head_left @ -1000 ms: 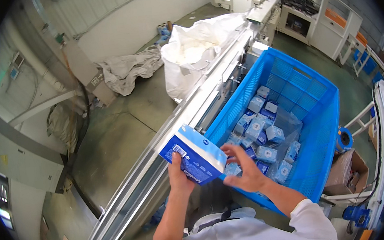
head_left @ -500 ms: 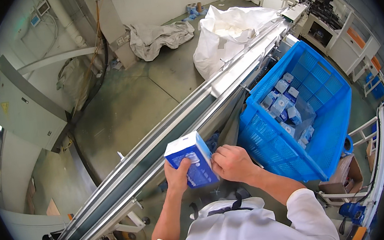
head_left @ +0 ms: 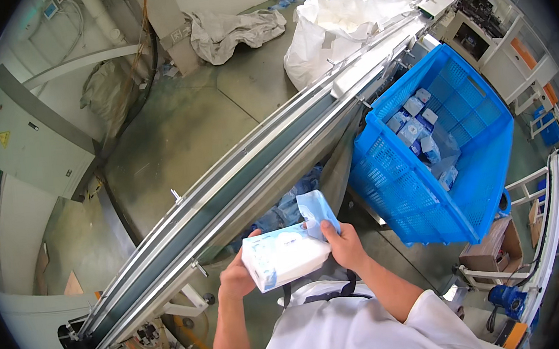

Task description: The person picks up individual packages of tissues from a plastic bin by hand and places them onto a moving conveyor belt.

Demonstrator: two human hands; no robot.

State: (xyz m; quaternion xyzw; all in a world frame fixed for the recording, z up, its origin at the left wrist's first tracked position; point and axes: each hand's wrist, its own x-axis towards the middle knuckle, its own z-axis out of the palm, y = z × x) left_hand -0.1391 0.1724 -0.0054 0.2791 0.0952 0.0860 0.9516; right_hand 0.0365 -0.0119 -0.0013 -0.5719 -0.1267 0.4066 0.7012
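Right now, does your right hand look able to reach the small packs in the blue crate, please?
Probably not yet: the right hand grips the white and light-blue pack, and the near wall of the blue crate stands between that hand and the small packs, though the crate's top is open.

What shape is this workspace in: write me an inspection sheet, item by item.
Surface: conveyor runs diagonally, its dark belt between pale metal rails.
Job's things: white and pale-blue pack, a pale-blue panel raised at its right end.
Clutter: crumpled grey sheet on the floor; open cardboard box at lower right.
Hands: left hand holds the pack's left end; right hand grips the panel end.
Cables: dark cable beside the pillar.
Surroundings: blue crate holding small packs; white sack; grey cabinet.
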